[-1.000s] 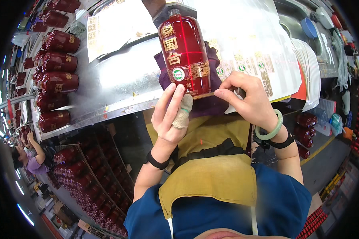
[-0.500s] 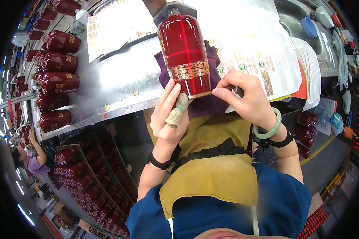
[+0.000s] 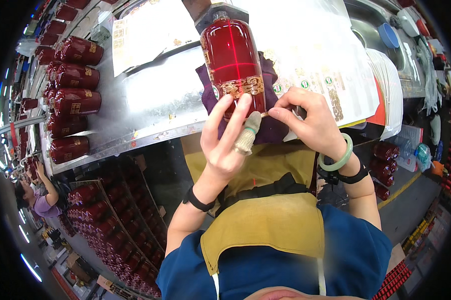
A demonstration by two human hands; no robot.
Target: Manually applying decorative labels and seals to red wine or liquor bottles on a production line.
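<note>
A dark red glass bottle (image 3: 231,57) with a gold ornamental band lies on a purple cloth (image 3: 268,75), its neck against a dark metal block (image 3: 220,15) and its base toward me. Red laser lines cross its side. My left hand (image 3: 226,145) rests stretched fingertips on the bottle near the gold band; a fabric cover wraps one finger, which reaches toward the base. At the right corner of the base, my right hand (image 3: 310,117) pinches thumb and forefinger together. Whatever lies in that pinch is too small to make out.
Red bottles (image 3: 78,102) lie in a row at the bench's left. Sheets of gold decals (image 3: 330,82) cover its right part, beside a metal sink (image 3: 365,25) with a blue bowl (image 3: 388,34). Racked bottles (image 3: 110,230) fill the lower left. Another person (image 3: 43,200) works far left.
My left hand has shifted right across the lower part of the bottle, its fingers more spread. The bottle has turned or moved slightly; my right hand stays almost in place.
</note>
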